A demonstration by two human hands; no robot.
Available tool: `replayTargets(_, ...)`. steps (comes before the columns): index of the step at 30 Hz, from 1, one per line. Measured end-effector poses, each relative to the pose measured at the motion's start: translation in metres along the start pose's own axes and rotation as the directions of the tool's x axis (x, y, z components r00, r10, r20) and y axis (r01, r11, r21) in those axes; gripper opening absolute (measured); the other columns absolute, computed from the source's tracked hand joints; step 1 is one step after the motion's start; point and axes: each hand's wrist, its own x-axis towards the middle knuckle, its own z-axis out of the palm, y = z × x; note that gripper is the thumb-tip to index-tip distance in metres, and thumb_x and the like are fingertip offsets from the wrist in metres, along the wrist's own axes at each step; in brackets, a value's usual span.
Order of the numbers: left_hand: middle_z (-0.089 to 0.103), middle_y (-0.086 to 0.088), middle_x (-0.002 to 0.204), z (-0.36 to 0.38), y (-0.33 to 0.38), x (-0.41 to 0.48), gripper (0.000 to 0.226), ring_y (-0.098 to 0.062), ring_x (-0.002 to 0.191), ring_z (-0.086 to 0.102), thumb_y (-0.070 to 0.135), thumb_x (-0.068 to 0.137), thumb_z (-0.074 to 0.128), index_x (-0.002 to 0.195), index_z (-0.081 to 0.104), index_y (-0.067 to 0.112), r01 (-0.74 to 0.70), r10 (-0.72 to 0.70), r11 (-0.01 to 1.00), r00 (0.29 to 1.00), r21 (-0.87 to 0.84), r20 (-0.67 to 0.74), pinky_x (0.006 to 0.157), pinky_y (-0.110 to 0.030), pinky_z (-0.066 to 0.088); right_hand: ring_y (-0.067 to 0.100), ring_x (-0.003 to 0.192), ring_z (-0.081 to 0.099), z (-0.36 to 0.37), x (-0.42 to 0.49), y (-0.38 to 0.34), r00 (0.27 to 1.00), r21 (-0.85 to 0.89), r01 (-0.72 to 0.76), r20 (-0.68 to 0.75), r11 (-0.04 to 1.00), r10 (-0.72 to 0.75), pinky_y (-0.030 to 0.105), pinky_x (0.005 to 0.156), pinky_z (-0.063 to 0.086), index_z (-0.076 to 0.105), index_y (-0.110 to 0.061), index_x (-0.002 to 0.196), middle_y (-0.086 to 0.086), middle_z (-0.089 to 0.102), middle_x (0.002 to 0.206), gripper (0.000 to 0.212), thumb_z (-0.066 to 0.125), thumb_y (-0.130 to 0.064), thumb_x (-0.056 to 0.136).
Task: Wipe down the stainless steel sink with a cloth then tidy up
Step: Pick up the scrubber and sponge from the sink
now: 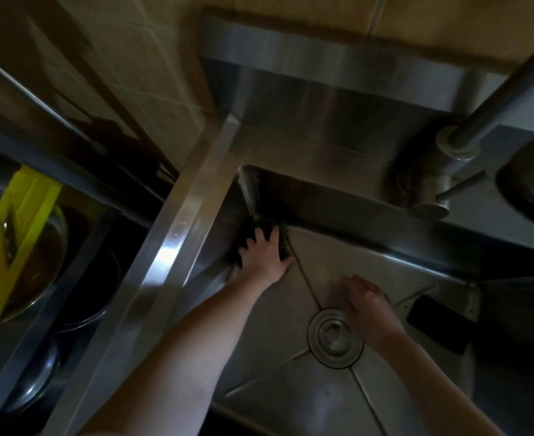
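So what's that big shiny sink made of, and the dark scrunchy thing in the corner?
The grey square sink looks like brushed stainless steel: silvery, with streaky reflections and sharp folded creases. The dark crumpled cloth under the left hand looks like soft fabric, maybe a scourer; it's too dim to tell.

looks like a kitchen, steel sink point(184, 212) with a tap point(454, 152), tiled wall point(152, 73), metal bowls point(39, 272) stacked alongside

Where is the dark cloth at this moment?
In the head view, the dark cloth lies in the far left corner of the sink, under the left hand.
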Motion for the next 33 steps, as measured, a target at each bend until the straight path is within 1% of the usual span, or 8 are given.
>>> replayTargets(2, 0.013, -0.018, 0.151, 0.004, 0.007, 0.0, 0.076, -0.045, 0.129, 0.028, 0.054, 0.087, 0.051, 0.147, 0.011, 0.028, 0.016, -0.016, 0.999, 1.0, 0.035, -0.004, 0.1, -0.055, 0.031, 0.024, 0.128, 0.045, -0.002, -0.004, 0.005, 1.0, 0.005, 0.0, 0.008, 1.0, 0.0, 0.034, 0.108, 0.034, 0.046, -0.023, 0.136, 0.003, 0.049, 0.139, 0.048, 0.054, -0.022, 0.089)
replayTargets(5, 0.015, -0.02, 0.15, 0.008, 0.014, -0.006, 0.063, -0.045, 0.128, 0.03, 0.028, 0.093, 0.051, 0.145, 0.016, 0.028, -0.007, 0.008, 0.999, 0.999, 0.034, -0.038, 0.099, -0.057, 0.032, 0.025, 0.125, 0.048, -0.008, -0.016, 0.014, 1.0, 0.01, -0.005, -0.009, 1.0, 0.005, 0.035, 0.106, 0.037, 0.05, -0.024, 0.133, 0.003, 0.052, 0.134, 0.045, 0.055, -0.021, 0.089)
replayTargets(9, 0.022, -0.02, 0.144, 0.015, 0.017, -0.019, 0.063, -0.045, 0.12, 0.036, 0.011, 0.09, 0.052, 0.142, 0.021, 0.027, -0.066, 0.067, 0.997, 0.998, 0.048, -0.019, 0.096, -0.057, 0.035, 0.025, 0.125, 0.049, -0.009, -0.033, 0.027, 0.999, 0.023, -0.045, -0.012, 0.999, 0.045, 0.03, 0.104, 0.037, 0.052, -0.018, 0.132, 0.008, 0.054, 0.133, 0.044, 0.058, -0.019, 0.088)
replayTargets(14, 0.031, -0.018, 0.137, 0.016, 0.023, -0.041, 0.058, -0.042, 0.112, 0.043, 0.009, 0.089, 0.049, 0.14, 0.027, 0.027, -0.171, 0.174, 0.982, 0.984, 0.083, -0.031, 0.094, -0.054, 0.039, 0.025, 0.126, 0.048, -0.012, -0.049, 0.038, 0.995, 0.042, -0.091, -0.047, 0.995, 0.093, 0.033, 0.104, 0.038, 0.053, -0.018, 0.131, 0.009, 0.054, 0.134, 0.044, 0.06, -0.023, 0.088)
replayTargets(18, 0.029, -0.018, 0.14, 0.009, 0.039, -0.058, 0.061, -0.041, 0.119, 0.041, 0.012, 0.089, 0.054, 0.141, 0.026, 0.027, -0.263, 0.271, 0.957, 0.96, 0.12, -0.064, 0.099, -0.055, 0.037, 0.025, 0.13, 0.044, -0.016, -0.062, 0.054, 0.99, 0.006, -0.14, -0.029, 0.99, 0.14, 0.032, 0.107, 0.035, 0.046, -0.021, 0.138, 0.008, 0.046, 0.143, 0.05, 0.056, -0.025, 0.089)
replayTargets(20, 0.03, -0.016, 0.14, 0.005, 0.054, -0.066, 0.058, -0.04, 0.121, 0.04, 0.014, 0.09, 0.053, 0.141, 0.027, 0.027, -0.3, 0.31, 0.947, 0.948, 0.115, -0.072, 0.1, -0.056, 0.037, 0.025, 0.128, 0.046, -0.018, -0.068, 0.068, 0.986, 0.0, -0.155, -0.058, 0.988, 0.155, 0.033, 0.105, 0.036, 0.047, -0.02, 0.136, 0.008, 0.047, 0.141, 0.048, 0.054, -0.021, 0.088)
replayTargets(26, 0.034, -0.013, 0.137, 0.011, 0.084, -0.074, 0.056, -0.034, 0.113, 0.047, 0.014, 0.092, 0.053, 0.141, 0.029, 0.027, -0.391, 0.395, 0.917, 0.918, 0.08, -0.043, 0.088, -0.049, 0.049, 0.029, 0.132, 0.04, -0.013, -0.075, 0.099, 0.945, 0.006, -0.307, -0.118, 0.952, 0.306, 0.035, 0.109, 0.033, 0.044, -0.022, 0.139, 0.01, 0.039, 0.148, 0.049, 0.052, -0.022, 0.09)
replayTargets(33, 0.038, -0.013, 0.129, 0.02, 0.107, -0.077, 0.053, -0.035, 0.108, 0.046, 0.017, 0.091, 0.054, 0.138, 0.032, 0.029, -0.441, 0.456, 0.886, 0.885, 0.146, -0.092, 0.089, -0.05, 0.046, 0.028, 0.138, 0.029, -0.006, -0.066, 0.126, 0.933, -0.055, -0.345, -0.132, 0.937, 0.336, 0.039, 0.113, 0.025, 0.029, -0.023, 0.146, 0.011, 0.028, 0.152, 0.067, 0.059, -0.018, 0.086)
